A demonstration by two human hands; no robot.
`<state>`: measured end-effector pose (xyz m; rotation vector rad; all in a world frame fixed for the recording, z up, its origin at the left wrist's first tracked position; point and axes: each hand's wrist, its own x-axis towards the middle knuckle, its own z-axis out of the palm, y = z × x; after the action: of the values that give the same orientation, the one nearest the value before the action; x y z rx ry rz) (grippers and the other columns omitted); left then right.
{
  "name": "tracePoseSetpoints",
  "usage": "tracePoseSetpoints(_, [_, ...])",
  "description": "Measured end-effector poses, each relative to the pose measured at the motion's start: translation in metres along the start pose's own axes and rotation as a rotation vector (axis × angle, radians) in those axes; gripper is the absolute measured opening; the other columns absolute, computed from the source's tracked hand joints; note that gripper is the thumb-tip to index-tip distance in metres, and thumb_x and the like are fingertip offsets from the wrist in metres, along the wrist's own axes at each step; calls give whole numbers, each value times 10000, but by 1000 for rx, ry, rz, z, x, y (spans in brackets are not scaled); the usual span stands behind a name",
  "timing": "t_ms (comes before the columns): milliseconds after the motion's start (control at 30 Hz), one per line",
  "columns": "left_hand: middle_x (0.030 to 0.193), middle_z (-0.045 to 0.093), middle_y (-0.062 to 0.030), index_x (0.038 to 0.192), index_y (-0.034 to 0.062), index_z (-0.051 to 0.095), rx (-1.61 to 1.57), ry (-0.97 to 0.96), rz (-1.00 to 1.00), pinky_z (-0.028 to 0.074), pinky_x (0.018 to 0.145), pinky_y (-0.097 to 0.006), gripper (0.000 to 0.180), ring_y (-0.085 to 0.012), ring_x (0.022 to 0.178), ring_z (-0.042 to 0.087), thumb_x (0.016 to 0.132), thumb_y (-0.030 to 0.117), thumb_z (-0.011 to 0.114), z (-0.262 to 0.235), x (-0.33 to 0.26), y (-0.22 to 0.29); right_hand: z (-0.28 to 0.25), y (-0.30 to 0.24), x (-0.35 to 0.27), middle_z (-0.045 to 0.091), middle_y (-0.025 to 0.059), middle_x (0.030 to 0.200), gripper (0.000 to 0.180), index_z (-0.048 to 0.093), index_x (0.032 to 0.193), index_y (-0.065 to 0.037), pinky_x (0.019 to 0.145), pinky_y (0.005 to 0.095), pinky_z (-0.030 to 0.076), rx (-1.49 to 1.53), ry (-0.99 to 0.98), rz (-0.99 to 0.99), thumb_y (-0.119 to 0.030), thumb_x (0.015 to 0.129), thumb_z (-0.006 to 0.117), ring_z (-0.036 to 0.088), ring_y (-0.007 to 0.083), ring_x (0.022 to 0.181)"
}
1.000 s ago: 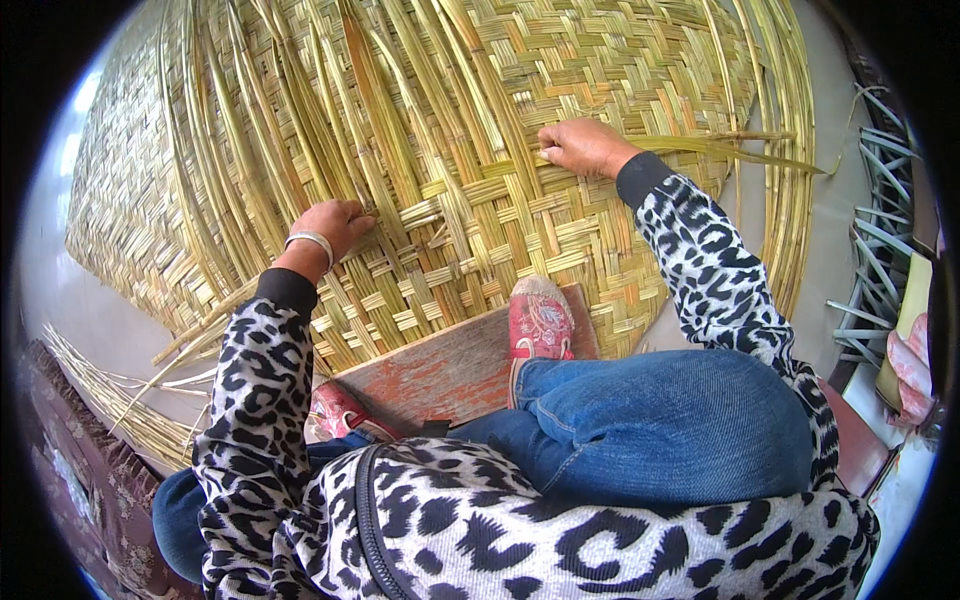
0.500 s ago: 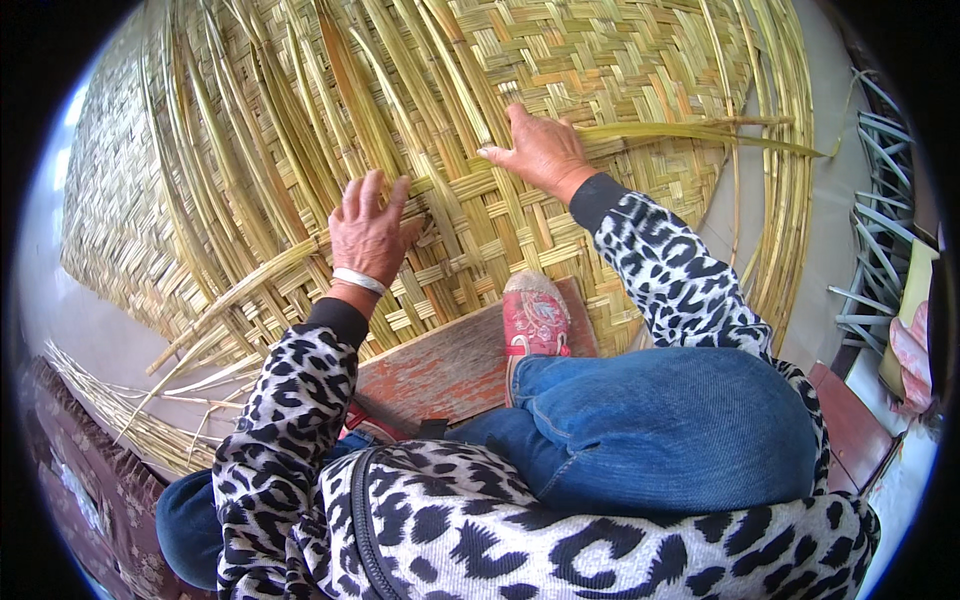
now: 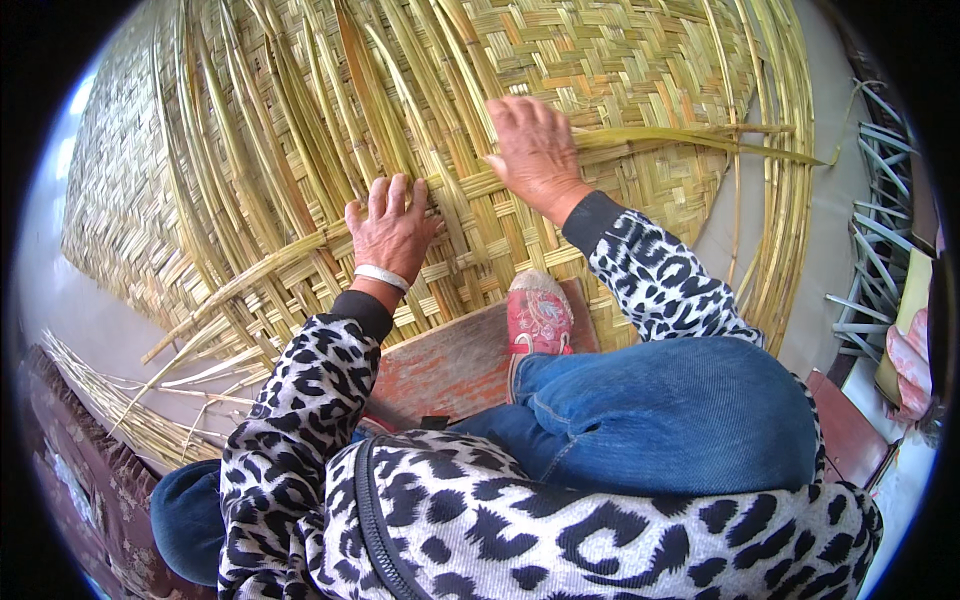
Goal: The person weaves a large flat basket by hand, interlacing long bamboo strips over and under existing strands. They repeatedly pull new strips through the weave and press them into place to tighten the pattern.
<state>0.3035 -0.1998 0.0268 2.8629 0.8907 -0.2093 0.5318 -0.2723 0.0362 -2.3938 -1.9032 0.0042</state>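
Note:
A large woven mat of yellow-green split reed strips (image 3: 610, 80) spreads beyond my feet. My left hand (image 3: 390, 228), with a pale bangle at its wrist, lies on the weave with its fingers slightly apart. Farther right, my right hand (image 3: 536, 155) is palm down over the weave, its fingers stretched and the thumb apart. From beside it a long flat green strip (image 3: 690, 133) runs crosswise to the right. Loose lengthwise strips (image 3: 290, 110) fan away from me beyond my left hand. What lies under my palms is hidden.
My pink shoe (image 3: 540, 318) stands on a worn reddish board (image 3: 440, 370) by the mat's near edge. Loose reed strips (image 3: 150, 410) lie at the lower left, long reeds (image 3: 785, 200) along the right. Grey metal rods (image 3: 880, 220) stand at the far right.
My left hand has shifted right and slightly nearer along the weave. My right hand has turned, its fingers now extending farther away and to the left over the strips.

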Motion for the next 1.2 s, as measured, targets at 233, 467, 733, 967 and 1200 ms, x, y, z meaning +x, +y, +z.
tracePoseSetpoints(233, [1282, 555, -60, 1130, 167, 687, -208, 140, -231, 336, 1026, -502, 413, -288, 1283, 444, 790, 393, 751, -6, 5, 19, 30, -31, 55, 651, 175, 1151, 573, 415, 1408, 59, 809, 353, 573, 776, -370, 71, -155, 922, 631, 699, 210, 914])
tracePoseSetpoints(467, [1122, 627, -89, 1113, 136, 696, -380, 100, -237, 446, 927, -429, 385, -298, 1108, 558, 786, 332, 754, -5, 20, 15, 35, -12, 77, 629, 46, 880, 408, 540, 1237, 30, 533, 205, 507, 1415, -716, 353, -175, 919, 690, 634, 79, 694])
tracePoseSetpoints(733, [920, 726, -112, 922, 117, 768, -707, -212, -428, 520, 839, -404, 253, -289, 918, 668, 782, 327, 763, 0, 55, 16, 27, -6, 65, 667, 63, 861, 317, 491, 1121, -1, 547, 205, 506, 1384, -878, 256, -203, 945, 660, 665, 99, 658])
tracePoseSetpoints(967, [912, 721, -91, 922, 119, 759, -434, -121, -369, 529, 787, -385, 273, -279, 879, 686, 776, 350, 771, -4, 54, 22, 30, -5, 58, 663, 98, 806, 205, 594, 961, 2, 644, 308, 547, 1263, -772, 207, -181, 909, 672, 684, 181, 733])
tracePoseSetpoints(1200, [859, 657, -101, 861, 98, 704, -344, 7, -277, 515, 751, -414, 235, -306, 856, 653, 798, 321, 742, 6, 48, 14, 43, -31, 48, 686, 220, 881, 222, 619, 1014, -13, 793, 478, 531, 597, -263, -114, -156, 847, 649, 665, 414, 883])
